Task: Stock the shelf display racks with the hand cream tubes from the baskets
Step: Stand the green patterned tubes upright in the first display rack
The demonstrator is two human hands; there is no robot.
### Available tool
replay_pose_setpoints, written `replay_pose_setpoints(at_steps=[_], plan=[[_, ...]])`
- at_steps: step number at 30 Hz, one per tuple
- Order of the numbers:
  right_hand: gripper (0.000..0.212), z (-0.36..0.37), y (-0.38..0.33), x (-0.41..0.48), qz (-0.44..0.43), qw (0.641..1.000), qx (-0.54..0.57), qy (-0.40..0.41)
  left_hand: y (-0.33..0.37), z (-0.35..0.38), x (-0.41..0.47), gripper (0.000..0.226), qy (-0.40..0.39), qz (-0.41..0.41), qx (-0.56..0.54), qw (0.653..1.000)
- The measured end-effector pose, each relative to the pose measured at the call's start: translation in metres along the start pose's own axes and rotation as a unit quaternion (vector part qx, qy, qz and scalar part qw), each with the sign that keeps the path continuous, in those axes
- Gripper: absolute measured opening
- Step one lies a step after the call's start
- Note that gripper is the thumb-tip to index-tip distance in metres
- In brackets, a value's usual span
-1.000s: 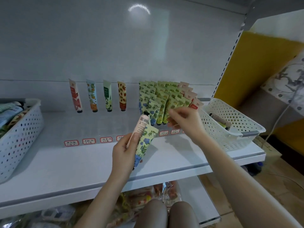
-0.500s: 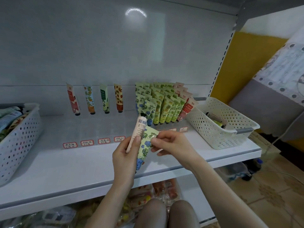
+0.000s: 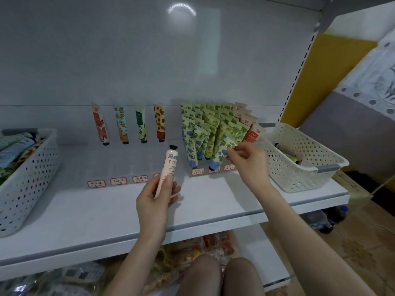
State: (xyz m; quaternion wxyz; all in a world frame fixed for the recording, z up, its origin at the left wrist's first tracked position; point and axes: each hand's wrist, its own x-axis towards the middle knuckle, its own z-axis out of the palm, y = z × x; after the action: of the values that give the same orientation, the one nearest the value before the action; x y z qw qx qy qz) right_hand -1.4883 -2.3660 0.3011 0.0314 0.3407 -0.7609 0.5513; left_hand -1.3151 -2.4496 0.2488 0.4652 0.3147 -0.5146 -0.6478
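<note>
Spanning the view, the white shelf (image 3: 85, 210) carries the left basket (image 3: 27, 180), heaped with tubes, and the right basket (image 3: 299, 174), with only a few showing. Between them sits the display rack (image 3: 213, 124), its right rows packed. And the hands have split the pair! The blue-flowered tube (image 3: 221, 155), in the left hand (image 3: 156, 201) half a second ago, is now pinched by the right hand (image 3: 248, 161) at the front row, cap down. The left grips only the pink tube (image 3: 170, 165), upright and probably next.
</note>
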Motion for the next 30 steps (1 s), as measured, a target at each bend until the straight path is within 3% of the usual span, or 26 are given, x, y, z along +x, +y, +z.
replay_pose_setpoints(at_steps=[10,30], plan=[[0.01,0.029,-0.002,0.017,-0.028,0.998,-0.054,-0.003,-0.006,-0.007,0.004,0.024,-0.001,-0.014,0.012,1.0],[0.018,0.043,-0.009,0.028,-0.019,0.991,-0.119,-0.051,-0.01,-0.006,0.007,0.015,-0.018,-0.024,-0.006,1.0]])
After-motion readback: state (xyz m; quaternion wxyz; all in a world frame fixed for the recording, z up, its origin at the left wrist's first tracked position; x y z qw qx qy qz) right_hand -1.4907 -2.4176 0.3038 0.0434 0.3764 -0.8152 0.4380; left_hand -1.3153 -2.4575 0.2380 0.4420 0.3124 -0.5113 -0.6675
